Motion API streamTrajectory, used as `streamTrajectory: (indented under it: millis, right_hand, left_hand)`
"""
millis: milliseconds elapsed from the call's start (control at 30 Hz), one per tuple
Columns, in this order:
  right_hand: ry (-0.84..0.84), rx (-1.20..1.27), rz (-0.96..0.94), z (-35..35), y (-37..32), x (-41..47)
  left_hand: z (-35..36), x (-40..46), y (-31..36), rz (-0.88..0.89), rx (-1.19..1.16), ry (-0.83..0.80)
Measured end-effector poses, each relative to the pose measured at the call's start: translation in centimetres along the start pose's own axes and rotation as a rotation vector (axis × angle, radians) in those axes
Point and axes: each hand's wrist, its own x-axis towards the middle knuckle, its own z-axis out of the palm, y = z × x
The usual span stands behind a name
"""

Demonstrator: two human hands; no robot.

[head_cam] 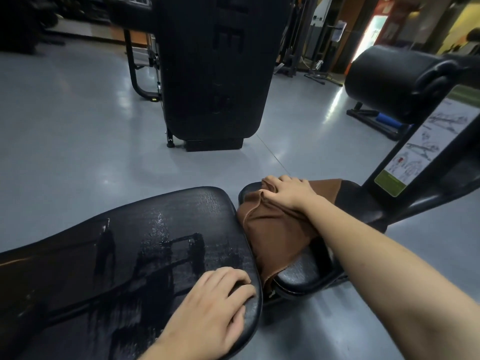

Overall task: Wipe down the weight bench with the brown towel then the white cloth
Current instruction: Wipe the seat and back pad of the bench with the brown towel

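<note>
Gym bench (155, 242) underneath: right hand (288, 193) grips brown towel (272, 229); left hand (207, 307) rests flat beside.

The towel (275, 229) hides most of the seat pad (298, 274); its lower end drops out of sight into the gap between the pads. The right hand (288, 193) covers part of the towel. The back pad (130, 255) is cut off at 8 o'clock. The upright pad (213, 66) is cut off at 12 o'clock, its embossed letters too dark to read. The chart (426, 146) at 3 o'clock is too blurred to read.
</note>
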Motion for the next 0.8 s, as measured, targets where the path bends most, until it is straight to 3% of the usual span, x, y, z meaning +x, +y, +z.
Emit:
streamTrajectory:
  millis: [233, 533, 800]
  right_hand:
    - [-0.024, -0.061, -0.141, 0.5, -5.3, 2.4]
    - [0.089, -0.120, -0.370, 1.8, -3.9, -0.8]
    - [0.107, -0.014, -0.244, 1.6, 2.1, -5.1]
  left_hand:
    - [0.1, 0.0, -0.4, -0.007, -0.023, 0.009]
    - [0.1, -0.2, -0.3, -0.009, -0.013, 0.002]
    - [0.2, -0.3, -0.3, -0.032, 0.015, -0.016]
